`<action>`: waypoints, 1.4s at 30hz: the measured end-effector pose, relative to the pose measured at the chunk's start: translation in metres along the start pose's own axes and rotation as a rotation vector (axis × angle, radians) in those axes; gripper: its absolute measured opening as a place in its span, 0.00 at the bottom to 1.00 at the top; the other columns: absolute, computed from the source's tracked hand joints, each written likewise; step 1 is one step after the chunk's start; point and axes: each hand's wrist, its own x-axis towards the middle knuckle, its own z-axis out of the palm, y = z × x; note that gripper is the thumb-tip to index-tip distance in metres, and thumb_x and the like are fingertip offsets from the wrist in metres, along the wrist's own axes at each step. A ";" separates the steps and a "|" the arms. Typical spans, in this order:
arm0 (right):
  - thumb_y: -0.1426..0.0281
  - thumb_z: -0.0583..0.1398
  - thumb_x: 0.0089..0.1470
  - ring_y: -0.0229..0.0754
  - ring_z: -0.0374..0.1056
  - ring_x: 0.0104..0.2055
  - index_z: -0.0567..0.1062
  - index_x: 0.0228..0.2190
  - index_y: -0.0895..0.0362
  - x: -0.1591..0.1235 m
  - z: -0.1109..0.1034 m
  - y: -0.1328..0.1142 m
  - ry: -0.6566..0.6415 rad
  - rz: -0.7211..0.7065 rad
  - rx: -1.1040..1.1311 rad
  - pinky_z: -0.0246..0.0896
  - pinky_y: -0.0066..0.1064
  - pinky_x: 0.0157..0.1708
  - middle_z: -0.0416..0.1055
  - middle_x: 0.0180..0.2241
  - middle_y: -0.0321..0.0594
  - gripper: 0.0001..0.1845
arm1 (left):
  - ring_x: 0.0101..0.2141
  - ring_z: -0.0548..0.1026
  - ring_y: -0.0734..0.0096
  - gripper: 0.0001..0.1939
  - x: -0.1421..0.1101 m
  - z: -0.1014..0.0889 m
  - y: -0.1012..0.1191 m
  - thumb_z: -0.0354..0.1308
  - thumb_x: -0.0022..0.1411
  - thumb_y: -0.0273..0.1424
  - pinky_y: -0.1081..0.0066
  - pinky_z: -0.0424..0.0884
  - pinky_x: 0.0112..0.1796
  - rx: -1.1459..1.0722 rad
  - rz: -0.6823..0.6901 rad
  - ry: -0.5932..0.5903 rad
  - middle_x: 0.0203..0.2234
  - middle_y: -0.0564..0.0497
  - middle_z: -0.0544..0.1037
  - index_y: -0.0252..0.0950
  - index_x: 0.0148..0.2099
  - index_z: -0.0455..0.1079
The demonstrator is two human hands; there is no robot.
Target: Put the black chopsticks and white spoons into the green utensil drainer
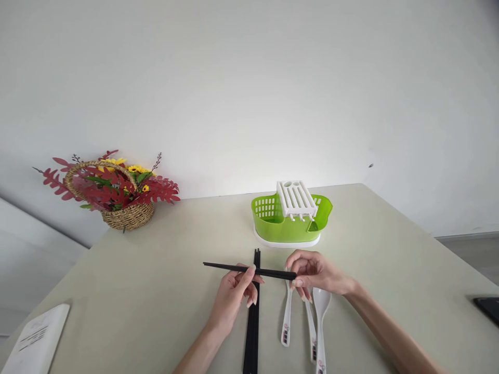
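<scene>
A pair of black chopsticks (pixel 268 272) is held level above the table between both hands. My left hand (pixel 234 296) pinches it near the middle, thumb on top. At its thicker right end, the fingers of my right hand (pixel 317 272) close on it. Below the left hand, more black chopsticks (pixel 251 332) lie lengthwise on the table. Several white spoons with printed handles lie beneath and beside my right hand; one spoon (pixel 322 301) shows its bowl, while another spoon (pixel 286 322) is partly covered by the chopsticks and fingers.
Behind the hands stands a green basket (pixel 267 231) with a white slotted rack (pixel 296 200) on top and a white base. A wicker flower basket (pixel 128 217) is at the back left. A white box-like object (pixel 37 340) lies front left, a dark flat object (pixel 487 307) far right.
</scene>
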 end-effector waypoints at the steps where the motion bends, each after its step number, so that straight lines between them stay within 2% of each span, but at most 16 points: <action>1: 0.68 0.73 0.55 0.37 0.78 0.24 0.73 0.42 0.58 0.000 0.000 0.000 0.002 0.002 0.004 0.73 0.24 0.19 0.83 0.31 0.37 0.18 | 0.19 0.66 0.80 0.23 0.000 0.000 0.000 0.69 0.60 0.50 0.74 0.55 0.20 -0.003 -0.002 -0.003 0.28 0.52 0.79 0.35 0.37 0.68; 7: 0.67 0.73 0.55 0.37 0.78 0.24 0.72 0.43 0.58 0.000 -0.001 0.002 0.012 -0.004 0.011 0.75 0.26 0.20 0.83 0.31 0.37 0.19 | 0.19 0.65 0.81 0.23 0.000 -0.001 0.001 0.69 0.59 0.50 0.74 0.54 0.21 -0.030 -0.012 -0.019 0.28 0.51 0.79 0.35 0.36 0.67; 14: 0.66 0.74 0.53 0.38 0.78 0.25 0.73 0.46 0.57 0.001 -0.002 0.004 0.031 -0.014 0.004 0.76 0.26 0.21 0.81 0.32 0.34 0.23 | 0.20 0.64 0.81 0.24 -0.001 0.001 0.003 0.69 0.59 0.50 0.73 0.53 0.22 -0.042 0.006 0.021 0.29 0.51 0.79 0.35 0.32 0.68; 20: 0.67 0.73 0.56 0.38 0.79 0.26 0.72 0.47 0.57 0.000 -0.002 0.004 0.021 -0.032 0.003 0.77 0.27 0.22 0.82 0.33 0.37 0.21 | 0.19 0.65 0.80 0.25 -0.002 0.003 0.005 0.70 0.57 0.52 0.73 0.54 0.22 -0.016 0.013 0.046 0.28 0.51 0.79 0.36 0.32 0.67; 25: 0.64 0.71 0.59 0.39 0.80 0.26 0.73 0.46 0.58 -0.001 -0.002 0.002 0.015 -0.053 -0.014 0.77 0.28 0.22 0.83 0.34 0.40 0.18 | 0.19 0.64 0.80 0.25 -0.003 0.003 0.006 0.69 0.57 0.52 0.73 0.54 0.22 0.000 0.020 0.030 0.27 0.51 0.79 0.35 0.33 0.68; 31: 0.65 0.70 0.61 0.39 0.79 0.26 0.73 0.45 0.59 -0.001 -0.003 0.004 0.009 -0.069 -0.006 0.77 0.28 0.23 0.83 0.34 0.41 0.16 | 0.18 0.65 0.80 0.25 -0.003 0.001 0.004 0.68 0.59 0.52 0.73 0.55 0.21 0.017 0.033 0.002 0.26 0.51 0.78 0.35 0.32 0.69; 42: 0.62 0.71 0.58 0.39 0.79 0.27 0.72 0.45 0.58 0.000 0.001 -0.001 0.021 -0.017 -0.031 0.74 0.26 0.20 0.83 0.34 0.41 0.20 | 0.18 0.66 0.79 0.24 -0.002 0.002 0.004 0.68 0.60 0.51 0.73 0.56 0.20 0.038 0.052 0.022 0.25 0.51 0.78 0.35 0.32 0.69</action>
